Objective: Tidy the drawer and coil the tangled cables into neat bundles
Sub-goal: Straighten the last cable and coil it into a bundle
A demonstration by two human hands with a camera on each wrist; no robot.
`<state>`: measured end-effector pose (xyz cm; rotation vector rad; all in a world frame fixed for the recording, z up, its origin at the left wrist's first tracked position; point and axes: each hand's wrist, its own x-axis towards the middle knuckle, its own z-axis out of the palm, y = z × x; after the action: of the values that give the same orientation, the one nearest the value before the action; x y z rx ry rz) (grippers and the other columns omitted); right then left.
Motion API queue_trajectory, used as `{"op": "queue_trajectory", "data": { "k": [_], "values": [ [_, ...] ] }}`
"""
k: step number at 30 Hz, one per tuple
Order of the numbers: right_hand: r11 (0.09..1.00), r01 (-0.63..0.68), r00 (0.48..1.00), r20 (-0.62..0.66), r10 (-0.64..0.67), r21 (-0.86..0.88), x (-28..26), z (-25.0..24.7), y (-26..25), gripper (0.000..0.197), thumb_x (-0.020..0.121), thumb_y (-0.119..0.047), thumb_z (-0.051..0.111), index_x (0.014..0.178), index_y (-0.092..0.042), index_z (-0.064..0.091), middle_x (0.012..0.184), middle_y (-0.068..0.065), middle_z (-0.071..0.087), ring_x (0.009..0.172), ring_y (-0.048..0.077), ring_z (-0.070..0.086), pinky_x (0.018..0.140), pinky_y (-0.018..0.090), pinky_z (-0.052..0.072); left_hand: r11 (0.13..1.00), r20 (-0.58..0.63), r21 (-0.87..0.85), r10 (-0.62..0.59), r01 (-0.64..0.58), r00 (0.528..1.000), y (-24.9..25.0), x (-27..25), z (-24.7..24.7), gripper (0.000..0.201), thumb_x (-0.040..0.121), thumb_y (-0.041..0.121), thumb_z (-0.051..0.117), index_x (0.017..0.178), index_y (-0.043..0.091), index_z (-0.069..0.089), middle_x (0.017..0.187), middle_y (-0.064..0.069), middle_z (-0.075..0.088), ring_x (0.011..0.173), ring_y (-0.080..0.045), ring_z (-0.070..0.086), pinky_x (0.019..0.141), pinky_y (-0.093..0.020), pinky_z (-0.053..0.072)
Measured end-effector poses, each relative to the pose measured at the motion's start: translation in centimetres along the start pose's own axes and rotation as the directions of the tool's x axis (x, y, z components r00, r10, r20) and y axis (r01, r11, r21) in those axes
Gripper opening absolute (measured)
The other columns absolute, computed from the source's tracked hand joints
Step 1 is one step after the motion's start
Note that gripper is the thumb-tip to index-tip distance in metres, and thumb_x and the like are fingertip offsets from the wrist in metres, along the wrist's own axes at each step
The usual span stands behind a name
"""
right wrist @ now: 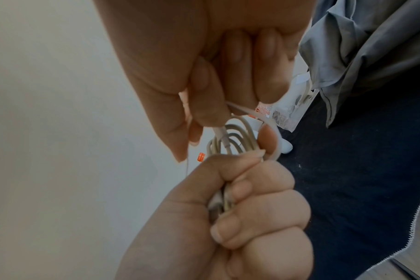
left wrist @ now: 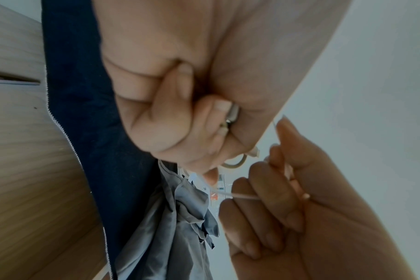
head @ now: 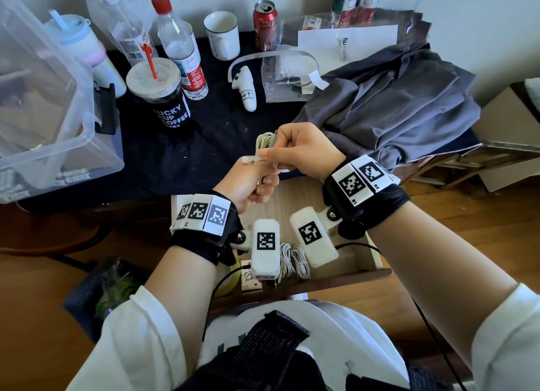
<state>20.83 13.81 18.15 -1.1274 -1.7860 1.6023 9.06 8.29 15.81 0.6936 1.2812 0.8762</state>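
Note:
Above the open wooden drawer (head: pixel 372 256), both hands work on one coiled off-white cable (head: pixel 264 141). My left hand (head: pixel 248 186) grips the lower part of the coil in a fist; the right wrist view shows the left hand (right wrist: pixel 240 217) with the cable (right wrist: pixel 237 136) looping out of its top. My right hand (head: pixel 304 151) pinches a thin white tie (head: pixel 250 159) that runs across the coil. The same tie (right wrist: pixel 272 132) curves around the loops, and it (left wrist: pixel 242 197) enters the right hand (left wrist: pixel 288 199). Two tied white bundles (head: pixel 292 259) lie in the drawer.
On the dark cloth behind stand a lidded coffee cup (head: pixel 163 98), water bottles (head: pixel 181 49), a white mug (head: pixel 222 35) and a red can (head: pixel 264 25). A white controller (head: pixel 247 89), a clear bag (head: pixel 286 78) and crumpled grey fabric (head: pixel 394 98) lie nearby. A clear bin (head: pixel 43 98) stands at left.

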Motion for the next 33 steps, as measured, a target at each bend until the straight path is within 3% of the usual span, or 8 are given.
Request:
{"op": "queue_trajectory", "data": {
  "k": [9,12,17,20,24,27,30,33],
  "values": [
    [1.0,0.008,0.999,-0.038,-0.008,0.002,0.1,-0.2,0.5,0.04,0.079,-0.002,0.069,0.053,-0.011,0.04,0.065,0.012,0.055,0.047,0.008,0.051,0.045,0.013,0.04,1.0,-0.024,-0.012,-0.019,0.018,1.0,-0.1,0.1,0.1,0.04,0.091,0.0,0.039,0.056,0.016,0.048,0.048,0.004,0.033,0.035,-0.003,0.024,0.037,-0.015,0.012],
    [1.0,0.015,1.0,-0.023,-0.015,-0.013,0.1,-0.2,0.4,0.039,0.078,-0.005,0.07,0.053,-0.012,0.041,0.07,0.019,0.056,0.05,0.012,0.051,0.046,0.013,0.04,0.999,-0.02,-0.005,-0.042,0.042,0.999,0.0,0.1,0.1,0.041,0.092,0.001,0.038,0.055,0.016,0.048,0.049,0.003,0.033,0.034,-0.004,0.024,0.035,-0.014,0.014],
    [0.998,0.017,1.0,-0.019,-0.018,-0.063,0.1,0.0,0.3,0.04,0.077,-0.01,0.073,0.054,-0.013,0.041,0.046,-0.008,0.05,0.04,0.0,0.045,0.046,0.011,0.038,0.994,-0.039,0.031,-0.104,0.106,0.994,0.2,0.5,0.3,0.035,0.094,0.004,0.025,0.065,0.013,0.044,0.044,0.004,0.034,0.032,-0.005,0.025,0.033,-0.011,0.017],
    [0.989,0.029,1.0,0.007,-0.028,-0.143,0.3,0.3,0.6,0.037,0.077,-0.019,0.074,0.056,-0.017,0.044,0.045,-0.013,0.05,0.043,0.0,0.043,0.052,0.018,0.037,0.976,-0.083,0.14,-0.153,0.164,0.985,0.4,0.8,0.8,0.032,0.094,0.004,0.025,0.067,0.013,0.04,0.038,0.005,0.034,0.028,-0.005,0.026,0.033,-0.008,0.016],
    [0.964,0.015,0.995,0.101,0.012,-0.265,0.0,0.0,0.0,0.01,0.08,-0.026,0.071,0.08,-0.02,0.063,0.04,-0.01,0.051,0.036,0.002,0.045,0.043,0.01,0.033,0.932,-0.046,0.275,-0.234,0.237,0.971,0.6,1.3,1.0,0.034,0.098,0.008,0.025,0.068,0.015,0.038,0.032,0.008,0.034,0.024,-0.003,0.026,0.031,-0.008,0.015],
    [0.953,-0.01,0.977,0.199,0.074,-0.304,-0.2,-0.4,-0.5,0.017,0.084,-0.026,0.067,0.098,-0.018,0.072,0.047,0.0,0.055,0.035,0.006,0.042,0.037,0.01,0.03,0.869,-0.009,0.348,-0.372,0.352,0.928,0.6,1.7,0.9,0.032,0.099,0.017,0.022,0.073,0.017,0.041,0.033,0.007,0.035,0.024,-0.004,0.026,0.032,-0.007,0.015],
    [0.935,0.013,0.98,0.192,0.06,-0.355,-0.1,-0.4,-0.8,0.013,0.084,-0.021,0.067,0.093,-0.013,0.073,0.042,-0.008,0.054,0.035,0.003,0.046,0.038,0.007,0.033,0.842,-0.012,0.416,-0.373,0.344,0.928,0.0,1.9,1.0,0.029,0.101,0.015,0.025,0.077,0.021,0.041,0.04,0.007,0.039,0.03,-0.003,0.029,0.031,-0.013,0.02],
    [0.93,0.053,0.983,0.184,0.017,-0.365,0.2,-0.3,-0.5,0.006,0.083,-0.019,0.067,0.079,-0.017,0.07,0.048,-0.01,0.059,0.047,0.002,0.053,0.053,0.01,0.042,0.866,0.038,0.372,-0.373,0.333,0.927,-0.3,1.9,0.9,0.026,0.1,0.014,0.027,0.08,0.021,0.041,0.037,0.007,0.038,0.025,-0.002,0.026,0.028,-0.01,0.018]
  ]
}}
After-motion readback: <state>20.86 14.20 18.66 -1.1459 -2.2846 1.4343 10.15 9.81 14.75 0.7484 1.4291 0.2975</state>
